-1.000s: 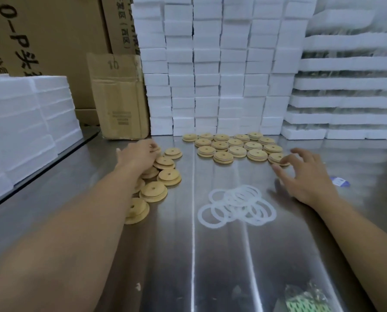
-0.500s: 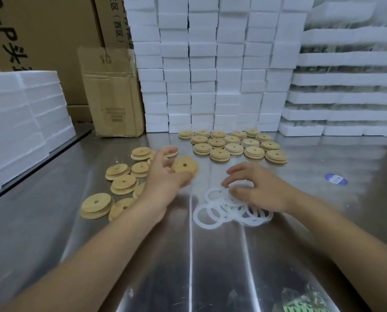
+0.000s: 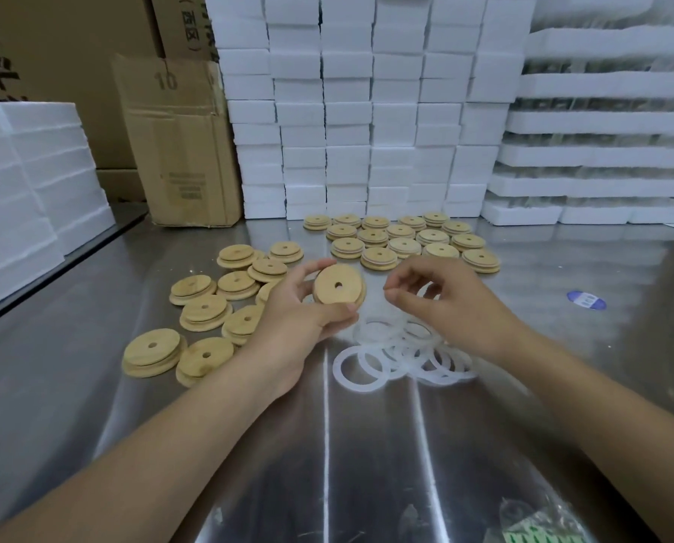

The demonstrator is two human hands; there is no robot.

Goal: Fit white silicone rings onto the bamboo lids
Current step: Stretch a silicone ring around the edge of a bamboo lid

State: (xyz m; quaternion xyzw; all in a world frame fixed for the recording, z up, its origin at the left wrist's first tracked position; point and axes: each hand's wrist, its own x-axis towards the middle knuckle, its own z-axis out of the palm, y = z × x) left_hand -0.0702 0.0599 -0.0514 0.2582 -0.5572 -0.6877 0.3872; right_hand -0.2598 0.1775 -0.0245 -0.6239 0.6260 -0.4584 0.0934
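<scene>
Now left hand (image 3: pixel 300 321) grips bamboo lid (image 3: pixel 338 286), right hand (image 3: pixel 451 309) silicone ring (image 3: pixel 426 293)

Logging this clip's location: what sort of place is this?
Probably a factory packing or assembly bench: a steel worktable, stacked white foam boxes, cardboard cartons, and dozens of bamboo lids laid out in batches.

Table (image 3: pixel 92 386): shiny steel, streaked with glare.
Left on it: loose bamboo lids (image 3: pixel 153 352).
Far middle: lids in neat rows (image 3: pixel 404 239).
Centre: heap of white silicone rings (image 3: pixel 402 352).
Right: blue oval sticker (image 3: pixel 586 300).
Rear: cardboard box (image 3: pixel 182 150), foam blocks (image 3: pixel 366 111).
</scene>
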